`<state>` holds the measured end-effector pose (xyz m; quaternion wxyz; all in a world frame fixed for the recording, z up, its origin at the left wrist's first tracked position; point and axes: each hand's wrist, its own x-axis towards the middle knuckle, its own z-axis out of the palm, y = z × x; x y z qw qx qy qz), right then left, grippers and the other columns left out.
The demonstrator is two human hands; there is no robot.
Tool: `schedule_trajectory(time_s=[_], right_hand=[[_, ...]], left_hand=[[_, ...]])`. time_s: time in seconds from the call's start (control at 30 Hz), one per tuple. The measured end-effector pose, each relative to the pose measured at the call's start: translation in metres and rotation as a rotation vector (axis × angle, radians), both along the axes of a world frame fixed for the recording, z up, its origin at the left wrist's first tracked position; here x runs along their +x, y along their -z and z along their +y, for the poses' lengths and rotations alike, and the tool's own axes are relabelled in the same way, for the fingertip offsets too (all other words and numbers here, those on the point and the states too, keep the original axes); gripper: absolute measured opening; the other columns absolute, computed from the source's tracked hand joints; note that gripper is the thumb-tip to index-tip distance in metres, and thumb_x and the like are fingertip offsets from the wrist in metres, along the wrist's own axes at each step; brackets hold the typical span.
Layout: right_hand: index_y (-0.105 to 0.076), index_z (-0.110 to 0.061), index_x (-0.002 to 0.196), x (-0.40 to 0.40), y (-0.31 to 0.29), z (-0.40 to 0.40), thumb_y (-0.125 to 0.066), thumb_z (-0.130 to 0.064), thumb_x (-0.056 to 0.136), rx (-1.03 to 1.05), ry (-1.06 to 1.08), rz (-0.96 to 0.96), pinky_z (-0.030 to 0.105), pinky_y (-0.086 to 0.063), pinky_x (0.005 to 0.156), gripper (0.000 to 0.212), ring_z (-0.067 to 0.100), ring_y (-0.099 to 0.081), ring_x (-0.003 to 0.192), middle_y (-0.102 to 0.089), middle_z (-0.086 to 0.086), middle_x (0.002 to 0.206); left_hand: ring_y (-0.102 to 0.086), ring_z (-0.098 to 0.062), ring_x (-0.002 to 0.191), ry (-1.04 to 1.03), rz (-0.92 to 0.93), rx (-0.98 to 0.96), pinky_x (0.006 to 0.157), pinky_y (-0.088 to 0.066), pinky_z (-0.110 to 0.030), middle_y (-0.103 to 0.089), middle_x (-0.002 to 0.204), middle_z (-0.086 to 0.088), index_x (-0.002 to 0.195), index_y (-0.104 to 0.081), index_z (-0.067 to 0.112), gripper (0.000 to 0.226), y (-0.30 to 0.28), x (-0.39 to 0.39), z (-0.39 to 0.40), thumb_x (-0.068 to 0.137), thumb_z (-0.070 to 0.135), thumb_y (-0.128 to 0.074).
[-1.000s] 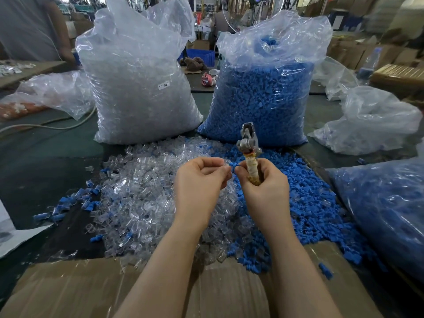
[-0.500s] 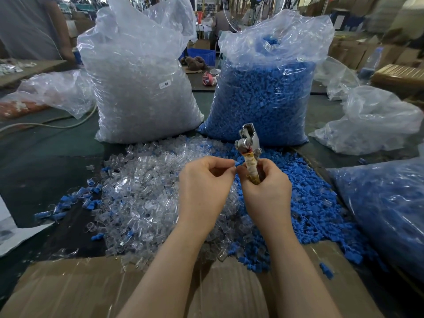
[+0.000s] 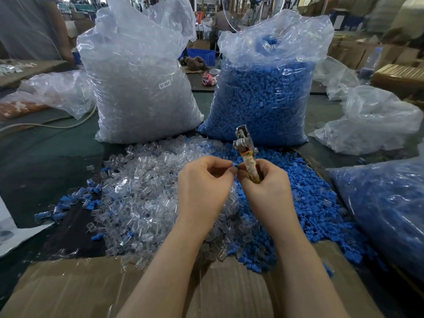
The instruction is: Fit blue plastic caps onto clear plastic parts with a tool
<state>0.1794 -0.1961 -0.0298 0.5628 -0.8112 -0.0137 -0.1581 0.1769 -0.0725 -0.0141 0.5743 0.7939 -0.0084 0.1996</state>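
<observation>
Left hand (image 3: 204, 182) pinches a blue cap (image 3: 236, 166) beside the tool (image 3: 246, 157) gripped in right hand (image 3: 263, 187); align squarely before pressing.

Shiny bare metal tool head (image 3: 243, 141) above a handle wrapped in rough, yellowed cloth tape (image 3: 251, 167). Glossy clear plastic parts (image 3: 137, 198) beside matt blue plastic caps (image 3: 316, 203). Crinkled glossy plastic bags (image 3: 142, 72). Matt brown cardboard (image 3: 68, 288) on a dull dark green worktop (image 3: 46, 152).

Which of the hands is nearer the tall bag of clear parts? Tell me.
Left. The left hand sits below the bag of clear parts; the right hand, gripping the tool, lies nearer the bag of blue caps.
</observation>
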Motion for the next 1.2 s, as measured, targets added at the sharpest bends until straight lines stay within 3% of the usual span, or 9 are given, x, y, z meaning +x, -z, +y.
schedule_trajectory(time_s=[0.07, 0.13, 0.2, 0.27, 0.37, 0.5, 0.67, 1.0, 1.2], right_hand=[[-0.067, -0.022, 0.086, -0.001, -0.002, 0.000, -0.066, -0.018, 0.089, 0.035, -0.039, 0.015, 0.020, -0.035, 0.046, 0.005, 0.002, -0.044, 0.047, -0.059, -0.014, 0.058], [-0.068, -0.024, 0.087, -0.003, -0.004, 0.000, -0.065, -0.018, 0.090, 0.065, -0.070, 0.039, 0.033, -0.042, 0.049, 0.007, 0.012, -0.050, 0.052, -0.065, -0.007, 0.066], [-0.067, -0.026, 0.086, -0.004, -0.005, -0.002, -0.066, -0.019, 0.089, 0.078, -0.102, 0.084, 0.047, -0.051, 0.066, 0.008, 0.026, -0.058, 0.068, -0.068, 0.004, 0.077], [-0.066, -0.025, 0.087, -0.005, -0.005, -0.007, -0.067, -0.017, 0.088, 0.043, -0.142, 0.127, 0.049, -0.053, 0.075, 0.008, 0.028, -0.059, 0.075, -0.068, 0.008, 0.082], [-0.064, -0.024, 0.088, -0.005, -0.004, -0.013, -0.067, -0.018, 0.086, -0.047, -0.216, 0.176, 0.045, -0.052, 0.073, 0.007, 0.022, -0.061, 0.077, -0.067, 0.000, 0.080], [-0.062, -0.024, 0.089, -0.006, -0.005, -0.011, -0.063, -0.032, 0.076, -0.100, -0.295, 0.223, 0.033, -0.045, 0.067, 0.015, 0.011, -0.055, 0.068, -0.060, -0.007, 0.076], [-0.061, -0.024, 0.091, -0.007, -0.004, -0.012, -0.062, -0.025, 0.084, -0.112, -0.339, 0.225, 0.035, -0.044, 0.069, 0.007, 0.011, -0.053, 0.071, -0.058, -0.008, 0.078], [-0.056, -0.027, 0.082, -0.003, 0.002, -0.008, -0.055, -0.012, 0.084, -0.206, -0.299, 0.193, 0.022, -0.031, 0.046, 0.015, 0.003, -0.037, 0.046, -0.051, -0.015, 0.056], [-0.055, -0.024, 0.079, -0.003, 0.004, -0.005, -0.053, -0.010, 0.082, -0.249, -0.282, 0.171, 0.021, -0.028, 0.046, 0.014, 0.004, -0.038, 0.045, -0.051, -0.016, 0.054]], left_hand=[[-0.067, 0.003, 0.066, -0.003, 0.008, -0.030, 0.062, -0.054, -0.015, -0.072, 0.070, 0.019, 0.074, -0.072, 0.033, 0.019, 0.001, 0.001, 0.001, 0.080, 0.018, -0.081], [-0.070, -0.002, 0.068, 0.005, 0.036, -0.083, 0.066, -0.058, -0.023, -0.073, 0.070, 0.014, 0.077, -0.074, 0.030, 0.015, 0.002, 0.002, 0.003, 0.081, 0.017, -0.080], [-0.072, -0.006, 0.068, 0.012, 0.071, -0.165, 0.067, -0.059, -0.025, -0.074, 0.069, 0.009, 0.078, -0.074, 0.027, 0.014, 0.001, 0.003, 0.005, 0.083, 0.014, -0.079], [-0.073, -0.009, 0.068, 0.035, 0.092, -0.287, 0.064, -0.057, -0.021, -0.075, 0.070, 0.004, 0.080, -0.073, 0.022, 0.015, 0.000, 0.004, 0.007, 0.084, 0.008, -0.076], [-0.074, -0.011, 0.069, 0.072, 0.101, -0.435, 0.062, -0.056, -0.017, -0.076, 0.072, 0.001, 0.083, -0.071, 0.016, 0.013, -0.003, 0.005, 0.009, 0.086, 0.004, -0.072], [-0.074, -0.013, 0.068, 0.068, 0.083, -0.481, 0.063, -0.057, -0.019, -0.076, 0.073, -0.002, 0.083, -0.071, 0.016, 0.014, -0.005, 0.006, 0.010, 0.088, 0.002, -0.070], [-0.073, -0.011, 0.067, 0.088, 0.087, -0.492, 0.061, -0.055, -0.017, -0.076, 0.075, -0.003, 0.085, -0.071, 0.013, 0.011, -0.004, 0.007, 0.012, 0.088, 0.002, -0.070], [-0.072, -0.009, 0.065, 0.111, 0.085, -0.495, 0.061, -0.055, -0.017, -0.076, 0.072, 0.000, 0.087, -0.071, 0.011, 0.010, -0.002, 0.009, 0.017, 0.087, 0.001, -0.070], [-0.069, -0.006, 0.061, 0.107, 0.085, -0.499, 0.060, -0.054, -0.017, -0.074, 0.067, 0.003, 0.085, -0.071, 0.011, 0.012, -0.002, 0.009, 0.017, 0.087, 0.000, -0.069]])
